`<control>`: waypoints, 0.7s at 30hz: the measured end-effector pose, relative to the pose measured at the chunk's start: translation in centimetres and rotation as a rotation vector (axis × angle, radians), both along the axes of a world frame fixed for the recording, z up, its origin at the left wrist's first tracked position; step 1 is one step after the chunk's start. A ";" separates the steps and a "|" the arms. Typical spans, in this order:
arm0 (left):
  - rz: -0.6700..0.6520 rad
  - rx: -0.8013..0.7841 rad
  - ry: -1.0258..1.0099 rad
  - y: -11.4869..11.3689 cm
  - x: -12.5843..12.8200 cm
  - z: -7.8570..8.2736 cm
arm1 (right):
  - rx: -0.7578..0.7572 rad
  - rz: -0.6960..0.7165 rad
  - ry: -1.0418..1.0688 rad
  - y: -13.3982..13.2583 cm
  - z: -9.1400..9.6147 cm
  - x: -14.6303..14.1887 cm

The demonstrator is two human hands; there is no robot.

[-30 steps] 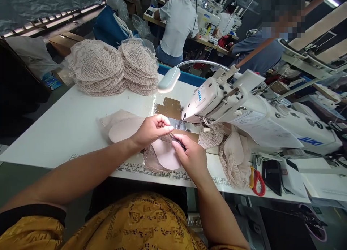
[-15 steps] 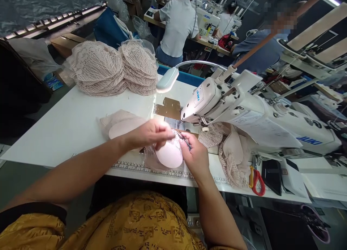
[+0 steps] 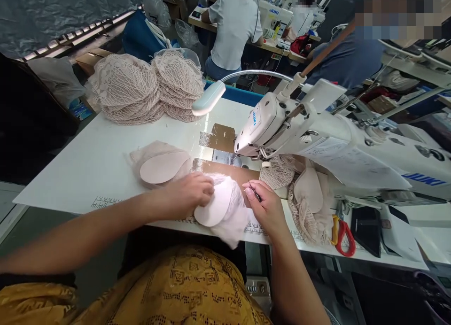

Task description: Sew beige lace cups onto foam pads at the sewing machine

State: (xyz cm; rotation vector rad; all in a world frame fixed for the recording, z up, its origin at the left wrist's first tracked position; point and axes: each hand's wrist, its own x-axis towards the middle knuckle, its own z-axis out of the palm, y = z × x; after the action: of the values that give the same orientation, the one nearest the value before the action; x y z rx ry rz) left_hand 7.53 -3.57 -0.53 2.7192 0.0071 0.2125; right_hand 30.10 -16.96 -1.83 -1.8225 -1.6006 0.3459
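In the head view, my left hand [image 3: 199,192] is closed on the left edge of a pale bra cup [image 3: 216,205] with lace and sheer mesh. The cup lies at the table's front edge under bright lamp light, its mesh hanging toward me. Apart from it on the right, my right hand [image 3: 268,210] is wrapped round small dark thread snips [image 3: 255,192], tips pointing up and left. Left of the sewing machine, behind my left forearm, rests another cup piece [image 3: 164,167] on mesh. The sewing machine [image 3: 268,123] stands just beyond my hands.
Stacked lace cups [image 3: 127,90] stand at the back left. A lamp [image 3: 209,98] hangs over the white table [image 3: 88,165]. More lace pieces [image 3: 308,198], red-handled scissors [image 3: 345,238] and a dark phone-like slab [image 3: 365,231] lie to the right. A person in a white shirt [image 3: 232,29] sits beyond.
My right hand has moved away from the cup to the right with the snips. My left hand has shifted left and down, and the cup has turned, its mesh now spread toward the right.
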 end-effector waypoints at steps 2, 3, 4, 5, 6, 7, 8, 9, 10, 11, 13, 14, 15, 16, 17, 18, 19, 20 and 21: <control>0.055 -0.023 -0.035 1.1 -0.5 0.9 | -0.034 -0.013 0.061 -0.3 -0.3 0.3; 0.088 -0.058 -0.056 1.5 -0.7 1.3 | -0.056 -0.026 0.102 -0.4 -0.4 0.4; 0.123 -0.105 -0.081 1.7 -0.8 1.6 | -0.083 -0.037 0.153 -0.5 -0.6 0.4; 0.161 -0.157 -0.110 1.8 -0.8 1.7 | -0.114 -0.043 0.212 -0.4 -0.7 0.4; 0.199 -0.208 -0.140 1.9 -0.7 1.8 | -0.148 -0.043 0.274 -0.3 -0.7 0.3; 0.233 -0.255 -0.162 2.0 -0.4 1.7 | -0.179 -0.034 0.330 -0.1 -0.7 0.2; 0.263 -0.304 -0.167 2.0 0.0 1.5 | -0.200 -0.022 0.372 0.1 -0.6 0.0; 0.290 -0.355 -0.156 2.1 0.6 1.3 | -0.211 -0.009 0.392 0.4 -0.5 -0.2; 0.314 -0.408 -0.133 2.2 1.2 1.0 | -0.209 0.002 0.390 0.7 -0.2 -0.5; 0.332 -0.460 -0.104 2.2 1.9 0.7 | -0.197 0.014 0.377 0.9 0.0 -0.7; 0.332 -0.546 -0.037 2.2 3.3 0.1 | -0.162 0.042 0.361 1.3 0.5 -1.1; 0.313 -0.578 -0.007 2.2 3.9 -0.1 | -0.150 0.059 0.370 1.4 0.7 -1.3; 0.287 -0.611 0.018 2.1 4.4 -0.3 | -0.144 0.075 0.389 1.4 0.8 -1.3; 0.262 -0.659 0.039 1.9 4.7 -0.4 | -0.139 0.082 0.412 1.4 0.9 -1.4; 0.247 -0.727 0.053 1.8 5.0 -0.5 | -0.137 0.079 0.433 1.4 0.8 -1.3; 0.247 -0.811 0.061 1.6 5.0 -0.6 | -0.137 0.066 0.449 1.4 0.8 -1.3; 0.262 -0.904 0.061 1.5 5.0 -0.6 | -0.139 0.046 0.456 1.4 0.7 -1.2; 0.284 -0.999 0.063 1.4 5.0 -0.6 | -0.143 0.022 0.458 1.4 0.5 -1.2; 0.306 -1.086 0.066 1.4 4.8 -0.6 | -0.146 -0.004 0.455 1.4 0.4 -1.1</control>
State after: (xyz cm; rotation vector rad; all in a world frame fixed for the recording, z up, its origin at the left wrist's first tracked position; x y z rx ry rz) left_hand 12.36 -2.19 -1.12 1.6272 0.4275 0.1407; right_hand 29.03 -15.57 -1.46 -1.6952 -1.2795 0.8298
